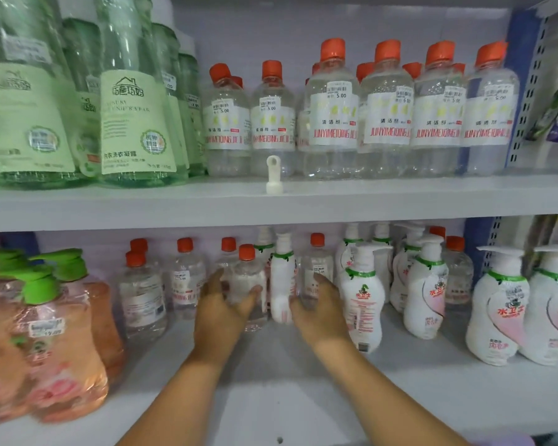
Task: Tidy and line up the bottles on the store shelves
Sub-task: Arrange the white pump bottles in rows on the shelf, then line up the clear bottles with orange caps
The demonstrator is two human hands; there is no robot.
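On the lower shelf [271,375], my left hand [219,313] wraps around a clear bottle with an orange cap [248,281]. My right hand [319,310] is closed on another clear orange-capped bottle [318,265] just to the right. A white pump bottle [282,278] stands between the two hands, touching or nearly touching both. More clear orange-capped bottles [142,291] stand to the left, unevenly spaced.
White pump bottles [363,294] crowd the lower shelf's right side; pink bottles with green pumps [55,342] fill its left. The upper shelf [271,204] carries tall green bottles [132,117], a row of clear orange-capped bottles [332,111] and a small white hook [274,175].
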